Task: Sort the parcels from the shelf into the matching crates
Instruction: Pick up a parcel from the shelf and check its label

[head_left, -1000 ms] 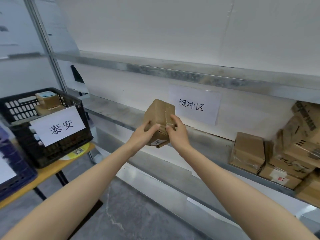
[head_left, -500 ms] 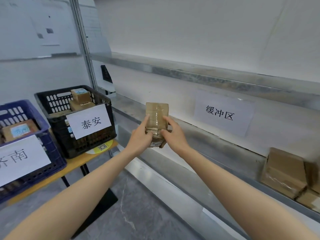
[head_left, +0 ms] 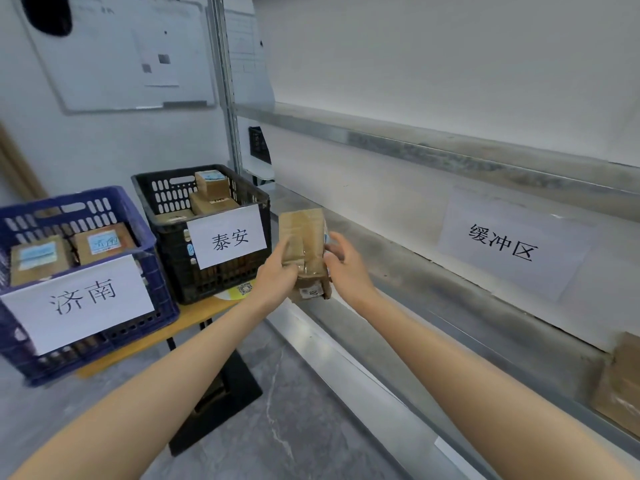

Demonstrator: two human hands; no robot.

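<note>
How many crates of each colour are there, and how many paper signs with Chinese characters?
Blue crate: 1
Black crate: 1
Paper signs: 3, on the blue crate, on the black crate and on the shelf wall
Total: 5

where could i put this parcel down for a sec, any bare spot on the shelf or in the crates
Bare shelf runs from the held parcel past the paper sign to the boxes at far right. The black crate and blue crate are crowded with parcels.
</note>
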